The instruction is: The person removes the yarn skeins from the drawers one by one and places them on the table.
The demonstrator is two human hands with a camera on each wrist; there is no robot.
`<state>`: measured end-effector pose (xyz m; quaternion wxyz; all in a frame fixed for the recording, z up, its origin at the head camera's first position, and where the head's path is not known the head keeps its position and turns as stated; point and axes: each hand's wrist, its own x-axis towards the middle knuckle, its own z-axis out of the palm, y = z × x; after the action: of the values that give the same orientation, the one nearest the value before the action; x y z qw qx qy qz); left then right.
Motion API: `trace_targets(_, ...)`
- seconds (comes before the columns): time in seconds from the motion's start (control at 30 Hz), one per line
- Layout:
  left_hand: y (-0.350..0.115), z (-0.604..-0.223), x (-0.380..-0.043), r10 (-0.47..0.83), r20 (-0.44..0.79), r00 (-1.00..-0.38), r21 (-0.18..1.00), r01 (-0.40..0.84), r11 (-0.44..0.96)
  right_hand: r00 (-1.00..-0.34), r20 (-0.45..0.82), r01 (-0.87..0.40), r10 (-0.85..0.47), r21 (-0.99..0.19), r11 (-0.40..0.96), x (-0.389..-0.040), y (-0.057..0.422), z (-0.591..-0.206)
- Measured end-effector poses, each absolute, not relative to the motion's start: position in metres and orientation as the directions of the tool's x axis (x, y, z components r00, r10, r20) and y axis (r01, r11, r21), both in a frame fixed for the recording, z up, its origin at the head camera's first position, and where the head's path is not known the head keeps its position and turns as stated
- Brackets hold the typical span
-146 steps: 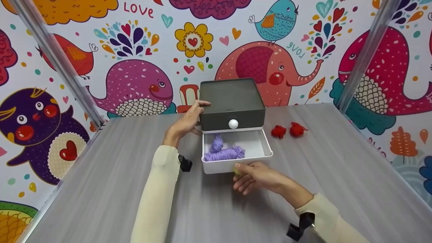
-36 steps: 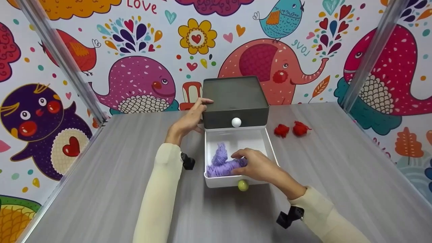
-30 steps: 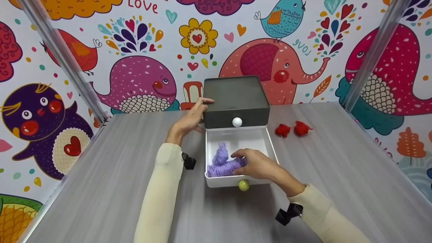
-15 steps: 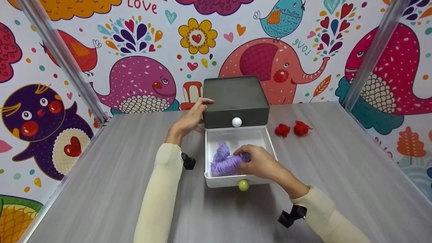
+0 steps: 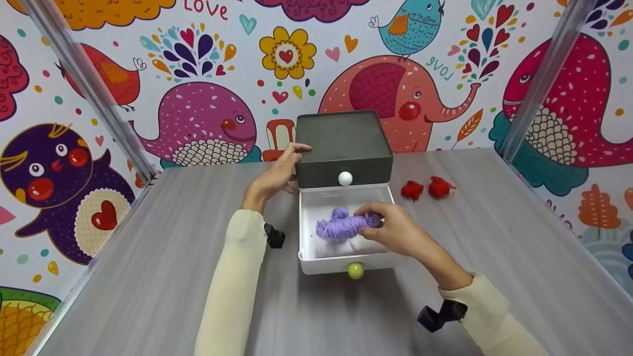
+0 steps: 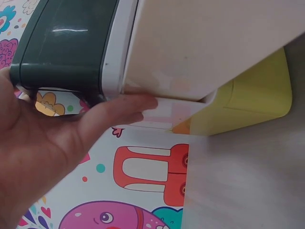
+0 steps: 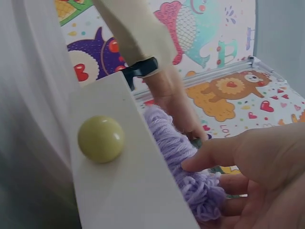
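Note:
My right hand (image 5: 398, 230) pinches a purple yarn skein (image 5: 341, 227) by its right end, thumb on the near side, over the white drawer (image 5: 326, 265). The right wrist view shows the thumb pressing into the strands of the purple yarn skein (image 7: 171, 143) behind the drawer front. A smaller purple yarn bundle (image 5: 339, 213) shows just beyond the skein, overlapped by it. My left hand (image 5: 274, 178) rests against the left side of the drawer box (image 5: 343, 136), a fingertip on its dark top. In the left wrist view, a straight digit of the left hand (image 6: 57, 138) lies along the box's side.
The pulled-out drawer has a yellow-green knob (image 5: 355, 271); the dark tier above has a white knob (image 5: 345, 178). Two red yarn bundles (image 5: 412, 190) lie right of the box on the grey table (image 5: 198, 237). A patterned wall (image 5: 217, 29) stands behind.
The drawer was pulled further out. My right hand went from its knob to the skein, took hold, and raised it up and rightward; the smaller bundle shifted along. The left hand stayed put.

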<state>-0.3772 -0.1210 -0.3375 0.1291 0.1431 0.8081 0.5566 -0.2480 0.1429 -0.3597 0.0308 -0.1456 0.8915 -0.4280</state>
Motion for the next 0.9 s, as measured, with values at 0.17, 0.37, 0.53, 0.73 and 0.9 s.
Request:
trace_targets(0.17, -0.122, -0.336, -0.376, 0.379, -0.049, -0.924, 0.934, 0.092, 0.345, -0.960, 0.067, -0.214, -0.273, -0.802, 0.558, -0.249, 0.151, -0.357)
trace_targets(0.37, -0.122, -0.336, -0.376, 0.380, -0.044, -0.924, 0.933, 0.098, 0.346, -0.965, 0.085, -0.214, -0.248, -0.802, 0.558, -0.253, 0.160, -0.353)
trace_targets(0.53, -0.121, -0.336, -0.376, 0.379, -0.044, -0.924, 0.930, 0.101, 0.354, -0.974, 0.099, -0.200, -0.202, -0.796, 0.572, -0.254, 0.172, -0.347)
trace_targets(0.73, -0.121, -0.337, -0.377, 0.387, -0.054, -0.921, 0.941, 0.083, 0.328, -0.984, 0.109, -0.171, -0.141, -0.802, 0.572, -0.253, 0.188, -0.342)
trace_targets(0.9, -0.123, -0.337, -0.377, 0.391, -0.053, -0.919, 0.939, 0.087, 0.332, -0.988, 0.108, -0.152, -0.113, -0.820, 0.552, -0.255, 0.197, -0.341)
